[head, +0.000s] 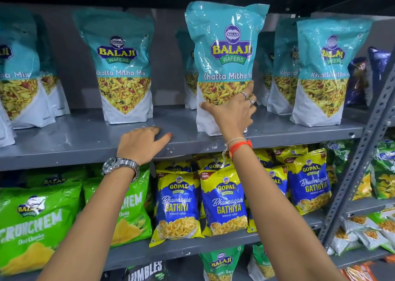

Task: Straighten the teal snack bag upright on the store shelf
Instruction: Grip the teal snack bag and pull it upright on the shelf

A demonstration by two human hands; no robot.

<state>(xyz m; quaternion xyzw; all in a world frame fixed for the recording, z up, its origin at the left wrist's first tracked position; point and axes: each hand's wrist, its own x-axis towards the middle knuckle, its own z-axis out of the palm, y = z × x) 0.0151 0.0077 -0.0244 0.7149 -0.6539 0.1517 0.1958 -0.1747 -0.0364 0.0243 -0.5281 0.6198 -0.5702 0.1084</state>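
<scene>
On the grey metal shelf (85, 135), near its front edge, stands the teal snack bag (224, 52), upright with its printed face toward me and its white base resting on the shelf surface. My right hand (232, 109) reaches up and forward from a long, nearly straight forearm and grips the bag's lower part. The thumb lies across the front left of the white base; the fingers (248, 90), two of them ringed, curl around the bag's right edge at the level of the clear window. An orange wristband (240, 145) and a pale thread circle this wrist. My left hand (142, 140) holds nothing: it rests palm down on the shelf's front lip, left of the bag and apart from it, fingers loosely spread on the metal, thumb pointing right along the edge. A steel watch (119, 165) sits on the left wrist, and the forearm rises to it from lower left. Other teal bags of the same kind stand along the shelf, one (123, 67) to the left and one (327, 71) to the right, with more behind. Below, blue-and-yellow packets (224, 201) and green packets (36, 221) fill the next shelf down.
</scene>
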